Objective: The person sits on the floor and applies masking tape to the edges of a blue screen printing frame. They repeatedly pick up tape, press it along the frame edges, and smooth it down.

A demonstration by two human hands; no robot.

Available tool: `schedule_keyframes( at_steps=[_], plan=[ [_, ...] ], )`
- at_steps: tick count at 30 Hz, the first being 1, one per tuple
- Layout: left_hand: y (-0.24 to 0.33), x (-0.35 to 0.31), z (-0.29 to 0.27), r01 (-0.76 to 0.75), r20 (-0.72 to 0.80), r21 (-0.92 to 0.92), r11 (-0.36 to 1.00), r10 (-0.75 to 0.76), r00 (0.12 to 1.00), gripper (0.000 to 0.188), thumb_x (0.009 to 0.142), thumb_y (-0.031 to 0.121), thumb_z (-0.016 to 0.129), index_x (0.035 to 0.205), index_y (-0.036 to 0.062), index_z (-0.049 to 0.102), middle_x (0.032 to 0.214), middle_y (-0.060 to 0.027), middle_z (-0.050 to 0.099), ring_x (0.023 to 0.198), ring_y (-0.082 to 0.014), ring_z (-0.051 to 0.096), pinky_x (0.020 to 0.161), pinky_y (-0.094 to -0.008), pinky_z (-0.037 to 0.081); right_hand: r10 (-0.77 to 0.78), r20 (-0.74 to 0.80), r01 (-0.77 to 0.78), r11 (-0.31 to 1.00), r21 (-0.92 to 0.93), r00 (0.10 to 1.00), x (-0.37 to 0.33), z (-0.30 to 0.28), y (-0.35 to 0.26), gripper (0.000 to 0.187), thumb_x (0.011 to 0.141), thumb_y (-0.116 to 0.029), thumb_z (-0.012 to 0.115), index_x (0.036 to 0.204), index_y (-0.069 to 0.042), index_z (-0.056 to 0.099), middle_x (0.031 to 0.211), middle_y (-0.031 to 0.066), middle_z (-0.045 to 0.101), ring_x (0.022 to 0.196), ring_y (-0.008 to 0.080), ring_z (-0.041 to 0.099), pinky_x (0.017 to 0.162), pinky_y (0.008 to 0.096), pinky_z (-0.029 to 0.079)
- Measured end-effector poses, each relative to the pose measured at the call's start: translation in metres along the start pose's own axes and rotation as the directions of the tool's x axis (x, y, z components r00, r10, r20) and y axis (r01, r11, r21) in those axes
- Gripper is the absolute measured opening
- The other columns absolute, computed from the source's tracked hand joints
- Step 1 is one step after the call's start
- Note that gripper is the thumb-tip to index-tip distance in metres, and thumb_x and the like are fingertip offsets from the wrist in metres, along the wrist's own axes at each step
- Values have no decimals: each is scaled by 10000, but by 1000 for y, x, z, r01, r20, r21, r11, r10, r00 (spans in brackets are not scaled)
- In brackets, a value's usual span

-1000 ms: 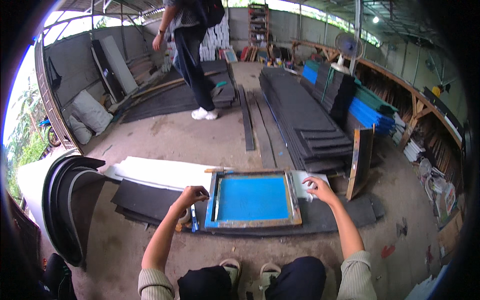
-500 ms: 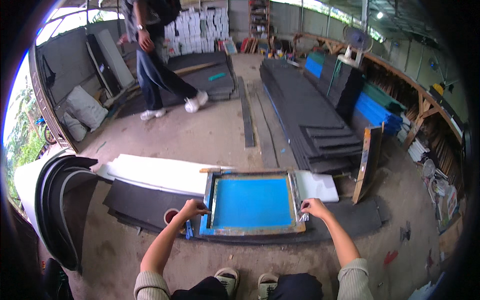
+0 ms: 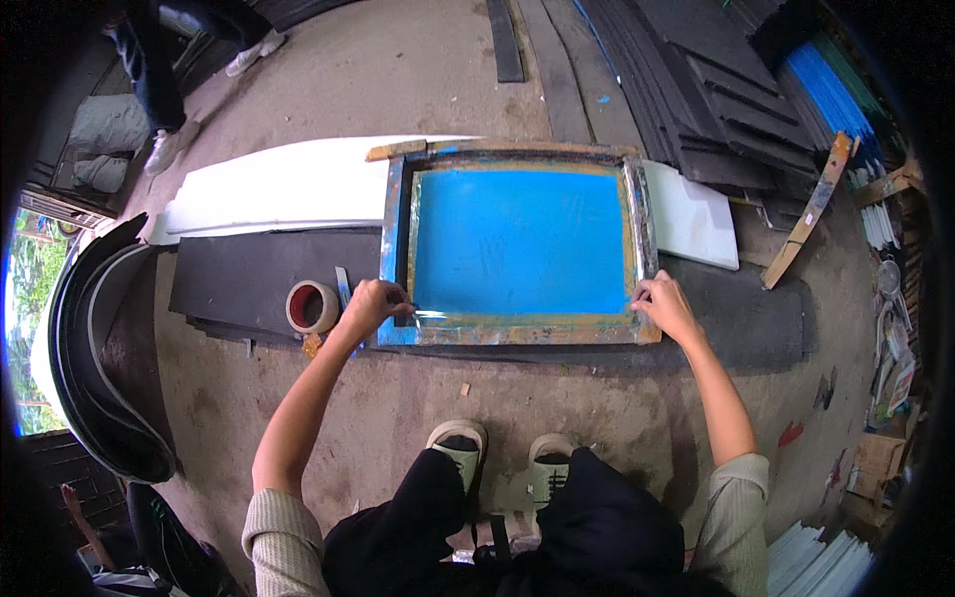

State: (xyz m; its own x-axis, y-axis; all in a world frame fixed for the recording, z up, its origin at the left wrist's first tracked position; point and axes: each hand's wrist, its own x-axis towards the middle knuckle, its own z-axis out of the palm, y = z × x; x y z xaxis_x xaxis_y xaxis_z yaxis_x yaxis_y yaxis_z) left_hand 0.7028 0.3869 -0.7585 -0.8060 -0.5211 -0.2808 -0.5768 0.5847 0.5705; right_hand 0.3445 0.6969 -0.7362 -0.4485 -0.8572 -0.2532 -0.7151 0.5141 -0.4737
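A wooden screen-printing frame point(image 3: 517, 336) with a blue mesh point(image 3: 517, 239) lies flat in front of me. Shiny clear tape lines its inner edges. At the lower left inner corner my left hand point(image 3: 370, 306) pinches the end of a clear tape strip point(image 3: 433, 314), which glints along the near edge of the mesh. My right hand point(image 3: 665, 301) is closed in a pinch over the lower right corner, at the strip's other end; the strip's middle is hard to see. Left of the frame are a tape roll point(image 3: 299, 318) with a red core and a blue cutter knife point(image 3: 343, 286).
Under the frame lie black foam sheets point(image 3: 269, 274) and white sheets point(image 3: 288, 189). Curved black sheets point(image 3: 75, 358) stand at left. Stacked dark sheets point(image 3: 686, 109) and a leaning wooden board point(image 3: 811, 214) are at right. Another person's legs point(image 3: 149, 85) show at far left.
My view has tilted down, bringing the frame closer and higher in view. My right hand has moved from beside the frame onto its lower right corner. The other person has walked left.
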Motion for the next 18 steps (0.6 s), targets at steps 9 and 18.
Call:
schedule_keyframes(
  at_steps=[9, 18],
  plan=[
    [27, 10, 0, -5, -23, 349, 937, 14, 1000, 179, 629, 225, 743, 764, 116, 704, 743, -53, 656, 848, -242, 570, 718, -365, 497, -98, 30, 103, 954, -281, 995, -5, 6, -3, 83, 686, -124, 708, 706, -68, 652, 684, 81, 627, 864, 219, 507, 771, 380, 310],
    [26, 7, 5, -48, -4, 420, 906, 54, 999, 181, 607, 200, 755, 764, 124, 707, 738, -35, 656, 862, -222, 551, 725, -350, 501, -158, -6, 145, 916, -373, 987, -2, 17, -6, 101, 653, -124, 715, 679, -55, 646, 666, 110, 612, 929, 223, 489, 782, 426, 294]
  ],
)
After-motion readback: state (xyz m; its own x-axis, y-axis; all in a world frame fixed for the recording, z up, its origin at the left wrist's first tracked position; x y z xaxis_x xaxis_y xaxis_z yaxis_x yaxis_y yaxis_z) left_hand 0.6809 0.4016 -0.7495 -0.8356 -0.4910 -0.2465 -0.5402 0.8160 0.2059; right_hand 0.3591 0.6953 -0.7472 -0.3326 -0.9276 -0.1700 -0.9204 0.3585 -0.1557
